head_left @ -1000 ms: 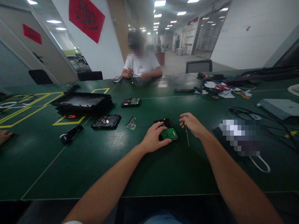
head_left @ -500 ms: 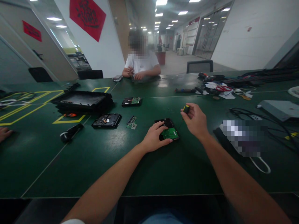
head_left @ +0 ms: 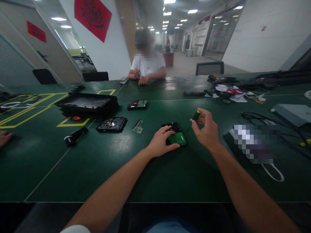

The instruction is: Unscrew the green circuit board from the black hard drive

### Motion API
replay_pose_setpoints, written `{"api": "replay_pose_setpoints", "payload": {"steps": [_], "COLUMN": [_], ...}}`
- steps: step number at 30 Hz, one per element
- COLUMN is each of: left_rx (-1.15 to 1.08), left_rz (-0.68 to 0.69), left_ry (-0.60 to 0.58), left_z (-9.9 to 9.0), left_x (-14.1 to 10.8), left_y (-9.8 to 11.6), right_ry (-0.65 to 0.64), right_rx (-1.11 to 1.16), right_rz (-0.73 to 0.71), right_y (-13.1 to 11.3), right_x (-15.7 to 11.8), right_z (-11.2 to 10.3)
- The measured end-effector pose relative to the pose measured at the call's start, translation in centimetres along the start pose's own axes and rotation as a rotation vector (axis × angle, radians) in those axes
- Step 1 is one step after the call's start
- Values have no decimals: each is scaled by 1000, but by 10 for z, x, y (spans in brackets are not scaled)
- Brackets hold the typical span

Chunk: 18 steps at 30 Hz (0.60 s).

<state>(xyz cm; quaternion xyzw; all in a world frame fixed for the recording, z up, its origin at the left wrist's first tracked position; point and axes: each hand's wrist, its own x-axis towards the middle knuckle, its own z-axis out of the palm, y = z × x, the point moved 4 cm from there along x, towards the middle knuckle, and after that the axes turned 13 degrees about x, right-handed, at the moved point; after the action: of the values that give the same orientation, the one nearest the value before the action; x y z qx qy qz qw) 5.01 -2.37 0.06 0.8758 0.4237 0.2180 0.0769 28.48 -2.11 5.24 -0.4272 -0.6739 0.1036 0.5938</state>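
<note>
My left hand point(head_left: 160, 142) lies over a hard drive point(head_left: 179, 138) on the green table, thumb along its near edge and fingers across its left side. The drive's green circuit board faces up; part of it is hidden beneath the fingers. Just right of the drive, my right hand point(head_left: 206, 129) holds a small screwdriver point(head_left: 196, 115) with a yellow-and-dark handle, raised above the table. Its thin shaft slants down to the left, apart from the drive. To the left lie a loose circuit board point(head_left: 138, 127) and another hard drive point(head_left: 111, 124) with its underside dark.
A third hard drive point(head_left: 137, 104) lies farther back. Black trays point(head_left: 88, 103) and a black-handled tool point(head_left: 75, 136) are at left. At right are a pixelated item point(head_left: 255, 144), cables and a grey box point(head_left: 291, 114). Across the table sits a person point(head_left: 148, 66); another person's hand point(head_left: 5, 138) shows at far left.
My right hand has shifted slightly right, and the screwdriver has tilted so more of its handle and shaft shows. My left hand stays on the hard drive.
</note>
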Motion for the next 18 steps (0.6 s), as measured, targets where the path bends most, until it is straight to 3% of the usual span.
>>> {"api": "replay_pose_setpoints", "payload": {"steps": [6, 18], "left_rx": [-22, -42], "left_rz": [19, 22], "left_ry": [22, 50], "left_z": [0, 0], "left_x": [0, 0], "left_y": [0, 2], "right_ry": [97, -2], "right_rx": [71, 160], "right_rz": [-71, -56], "right_y": [-18, -19], "right_x": [-7, -20], "right_z": [4, 25]}}
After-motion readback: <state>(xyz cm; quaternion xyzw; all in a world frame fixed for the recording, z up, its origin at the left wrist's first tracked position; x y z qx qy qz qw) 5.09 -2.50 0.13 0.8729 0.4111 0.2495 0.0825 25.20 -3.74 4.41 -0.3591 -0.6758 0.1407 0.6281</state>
